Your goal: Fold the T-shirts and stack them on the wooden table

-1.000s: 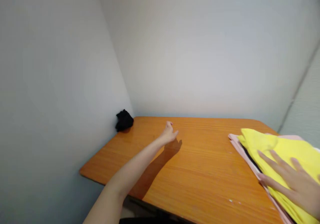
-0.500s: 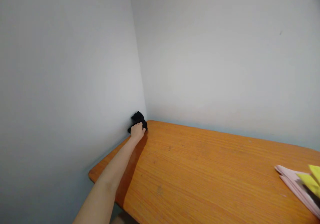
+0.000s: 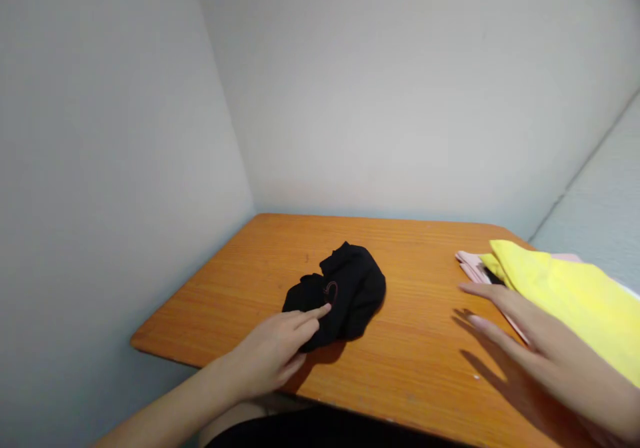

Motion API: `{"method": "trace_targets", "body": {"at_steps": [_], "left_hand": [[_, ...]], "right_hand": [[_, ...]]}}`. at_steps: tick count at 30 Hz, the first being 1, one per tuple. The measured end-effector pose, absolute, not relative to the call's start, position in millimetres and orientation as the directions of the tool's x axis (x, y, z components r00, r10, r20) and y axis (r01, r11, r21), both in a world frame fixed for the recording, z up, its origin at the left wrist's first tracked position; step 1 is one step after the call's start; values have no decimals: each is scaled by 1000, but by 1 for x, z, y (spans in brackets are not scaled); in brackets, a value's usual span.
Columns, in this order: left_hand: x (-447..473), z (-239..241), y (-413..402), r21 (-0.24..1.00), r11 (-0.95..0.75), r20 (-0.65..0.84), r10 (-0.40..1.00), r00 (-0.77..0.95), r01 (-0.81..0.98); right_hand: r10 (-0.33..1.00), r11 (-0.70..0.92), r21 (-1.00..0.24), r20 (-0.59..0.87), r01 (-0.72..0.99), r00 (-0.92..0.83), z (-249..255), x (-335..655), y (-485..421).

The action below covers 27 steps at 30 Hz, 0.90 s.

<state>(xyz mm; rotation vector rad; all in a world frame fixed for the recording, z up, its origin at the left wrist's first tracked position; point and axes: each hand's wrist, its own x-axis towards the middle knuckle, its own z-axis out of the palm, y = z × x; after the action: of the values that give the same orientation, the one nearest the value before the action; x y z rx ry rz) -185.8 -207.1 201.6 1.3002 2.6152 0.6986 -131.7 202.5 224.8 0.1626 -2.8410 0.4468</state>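
Observation:
A crumpled black garment (image 3: 350, 295) with a small reddish curved print lies bunched up on the table near its front edge. My left hand (image 3: 283, 348) is closed on the garment's near left side, the index finger stretched over the fabric; the thumb is partly hidden. To the right, my right hand (image 3: 535, 341) is open above the tabletop, fingers apart and nothing in them. Its nearest thing is a folded yellow cloth (image 3: 565, 281), which lies just beyond it.
The orange-brown wooden table (image 3: 240, 288) fits into a corner between pale walls (image 3: 375, 101). Under the yellow cloth are folded pink fabric (image 3: 470, 265) and some black fabric (image 3: 493, 276). The table's front edge runs close to my body.
My left hand has brought the black garment from the far left corner to the front middle of the table. My right hand has come into view, and the view has turned right.

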Motion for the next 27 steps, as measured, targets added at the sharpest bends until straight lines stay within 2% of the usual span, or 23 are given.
{"method": "trace_targets", "body": {"at_steps": [2,4,6,8,9,11,13,16,20,23,25,27], "left_hand": [[-185,198,-215,499,477,60,814,-577,724],[-186,194,-220,463,504,45,808,-587,729],[-181,194,-222,352,619,108,718,-687,702],[-167,200,-216,257,735,253,576,-777,628],[-157,204,-210,249,757,311,528,-790,604],[-135,214,-195,326,733,322,508,-799,597],[-117,220,-177,482,671,260,505,-823,564],[-102,216,-156,686,576,208,429,-879,444],[-97,196,-146,813,497,168,298,-940,303],[-93,190,-155,912,366,96,249,-964,186],[-91,196,-172,967,244,21,215,-976,74],[-89,210,-198,990,141,-40,145,-989,-19]], "right_hand": [[-132,886,-413,211,-210,-969,212,-141,173],[-129,776,-594,180,-212,-975,202,-155,147],[-106,637,-752,130,-167,-986,197,-168,127],[-135,521,-841,84,-143,-987,199,-171,109],[-164,475,-866,86,-155,-983,202,-168,100],[-229,392,-892,142,-224,-963,208,-154,80],[-313,333,-897,184,-289,-932,213,-135,61],[-389,342,-881,183,-326,-903,211,-114,42],[-402,316,-899,164,-305,-901,193,-108,37],[-386,236,-941,139,-243,-912,187,-107,37],[-356,196,-953,150,-230,-923,195,-104,42],[-294,234,-944,158,-232,-942,215,-99,57]]}}
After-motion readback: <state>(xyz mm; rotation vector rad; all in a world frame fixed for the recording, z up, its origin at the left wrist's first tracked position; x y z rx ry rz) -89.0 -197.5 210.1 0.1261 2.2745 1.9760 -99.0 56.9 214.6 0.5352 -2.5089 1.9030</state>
